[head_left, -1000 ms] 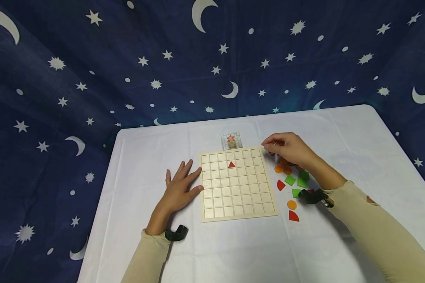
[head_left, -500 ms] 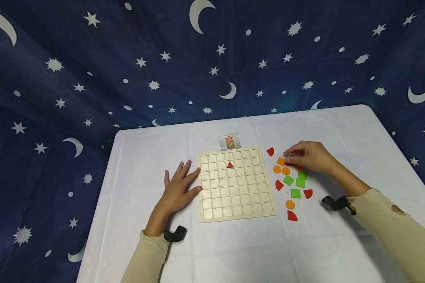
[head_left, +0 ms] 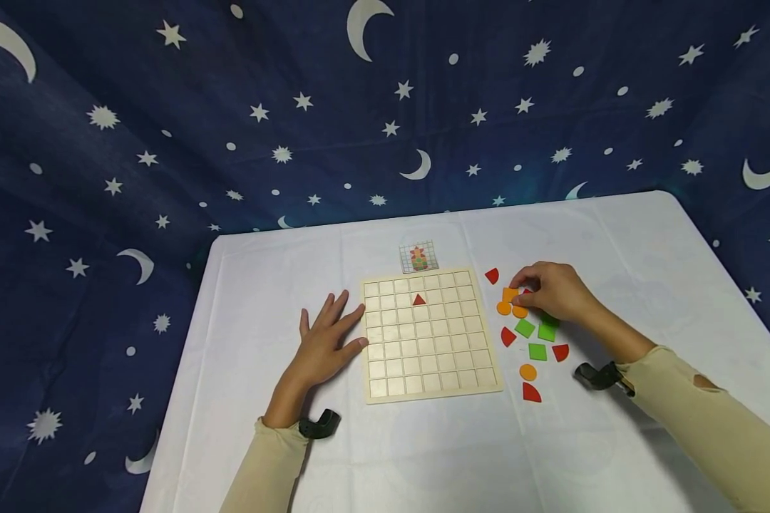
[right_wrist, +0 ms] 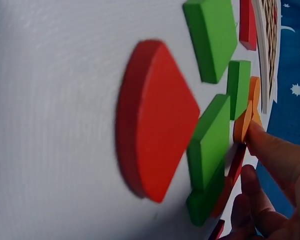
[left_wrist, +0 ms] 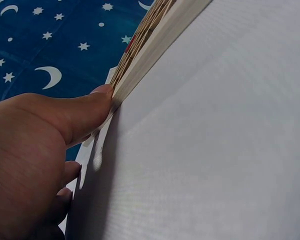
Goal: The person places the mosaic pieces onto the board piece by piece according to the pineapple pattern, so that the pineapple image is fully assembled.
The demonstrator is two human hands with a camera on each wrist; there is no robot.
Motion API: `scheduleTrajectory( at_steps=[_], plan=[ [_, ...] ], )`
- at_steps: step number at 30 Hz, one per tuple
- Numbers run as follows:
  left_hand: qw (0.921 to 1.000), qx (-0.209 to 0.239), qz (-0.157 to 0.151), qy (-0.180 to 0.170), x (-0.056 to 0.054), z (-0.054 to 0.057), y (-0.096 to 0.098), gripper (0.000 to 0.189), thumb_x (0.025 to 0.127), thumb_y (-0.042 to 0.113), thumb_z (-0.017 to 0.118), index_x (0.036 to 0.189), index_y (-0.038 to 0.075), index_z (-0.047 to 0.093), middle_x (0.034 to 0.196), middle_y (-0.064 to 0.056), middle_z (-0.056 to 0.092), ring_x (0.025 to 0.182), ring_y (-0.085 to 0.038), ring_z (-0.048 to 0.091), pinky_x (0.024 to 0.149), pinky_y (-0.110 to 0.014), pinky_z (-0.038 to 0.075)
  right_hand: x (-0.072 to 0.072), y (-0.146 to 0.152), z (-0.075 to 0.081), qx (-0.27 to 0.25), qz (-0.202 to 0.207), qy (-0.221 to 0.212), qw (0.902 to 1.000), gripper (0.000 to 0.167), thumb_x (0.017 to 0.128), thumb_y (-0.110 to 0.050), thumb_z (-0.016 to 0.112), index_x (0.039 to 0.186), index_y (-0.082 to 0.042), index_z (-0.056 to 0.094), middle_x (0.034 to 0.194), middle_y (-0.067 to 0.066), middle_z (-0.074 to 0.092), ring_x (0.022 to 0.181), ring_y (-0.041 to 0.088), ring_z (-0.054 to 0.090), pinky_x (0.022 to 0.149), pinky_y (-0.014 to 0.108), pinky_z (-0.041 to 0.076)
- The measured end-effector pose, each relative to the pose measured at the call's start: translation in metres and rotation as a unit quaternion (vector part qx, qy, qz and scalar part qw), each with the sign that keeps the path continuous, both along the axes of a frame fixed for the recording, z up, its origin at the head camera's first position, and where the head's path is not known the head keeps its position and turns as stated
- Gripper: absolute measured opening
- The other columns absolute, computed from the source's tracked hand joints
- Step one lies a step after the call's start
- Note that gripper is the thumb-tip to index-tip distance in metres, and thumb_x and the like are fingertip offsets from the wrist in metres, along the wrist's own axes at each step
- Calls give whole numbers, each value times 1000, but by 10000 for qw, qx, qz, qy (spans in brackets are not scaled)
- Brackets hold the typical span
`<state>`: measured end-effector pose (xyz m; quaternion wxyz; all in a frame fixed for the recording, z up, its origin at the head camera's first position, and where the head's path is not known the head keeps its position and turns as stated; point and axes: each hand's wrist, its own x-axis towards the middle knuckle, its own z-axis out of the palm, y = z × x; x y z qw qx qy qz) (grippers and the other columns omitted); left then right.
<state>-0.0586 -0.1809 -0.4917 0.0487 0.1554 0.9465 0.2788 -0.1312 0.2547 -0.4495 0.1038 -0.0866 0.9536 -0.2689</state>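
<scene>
My left hand (head_left: 324, 349) lies with spread fingers on the white cloth, its thumb and index finger touching the left edge of the wooden grid board (head_left: 393, 385). In the left wrist view the thumb (left_wrist: 92, 107) rests against that edge. A single red triangle (head_left: 419, 300) sits in an upper cell of the grid. Right of the board, my right hand (head_left: 555, 291) has thumb and index finger at an orange square tile (head_left: 510, 293), apparently pinching its edges. In the right wrist view the thumb (right_wrist: 272, 152) touches the orange pieces; other fingers hide some tiles.
Around the right hand lie orange discs (head_left: 528, 372), green tiles (head_left: 537, 352) and red quarter-circles (head_left: 531, 392). One red quarter-circle lies alone beside the board's upper right corner. A pattern card (head_left: 418, 257) stands behind the board, before a starry curtain (head_left: 334, 85).
The right hand moved from the board's upper right corner back to the pile, leaving a red quarter-circle there. It then shifted onto the orange square, which has turned slightly. The left hand stayed put.
</scene>
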Motion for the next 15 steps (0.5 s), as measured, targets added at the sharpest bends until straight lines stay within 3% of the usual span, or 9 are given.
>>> scheduleTrajectory(
  at_steps=[4, 10, 13, 15],
  plan=[
    [10000, -13, -10, 1, -1, -1, 1, 65, 95, 47, 68, 153, 25, 50, 170, -8, 24, 160, -35, 10, 117, -74, -7, 1, 0, 1, -169, -98, -146, 9997, 17, 84, -12, 85, 100, -11, 78, 81, 4, 66, 82, 25, 55, 71, 32, 44],
    [10000, -15, 5, -6, -1, -1, 1, 65, 95, 47, 68, 153, 25, 50, 170, -8, 24, 160, -35, 11, 117, -74, -7, 1, -10, 5, -857, -325, -229, 9955, 15, 88, -20, 82, 100, -12, 79, 83, 4, 72, 77, 23, 61, 59, 26, 50],
    [10000, 0, 11, 8, 0, -1, 1, 64, 95, 47, 68, 153, 25, 50, 170, -8, 25, 160, -36, 11, 117, -75, -7, 3, -24, 6, -1428, -475, -628, 9866, 20, 89, -24, 82, 104, -13, 78, 91, 7, 72, 79, 24, 63, 62, 26, 53],
    [10000, 5, 9, 29, 0, -1, 1, 64, 95, 47, 68, 153, 25, 50, 170, -8, 25, 160, -36, 11, 117, -75, -6, 5, -36, 6, -1855, -605, -1033, 9753, 22, 90, -25, 81, 108, -13, 76, 97, 10, 71, 80, 25, 65, 65, 25, 55]
  ],
)
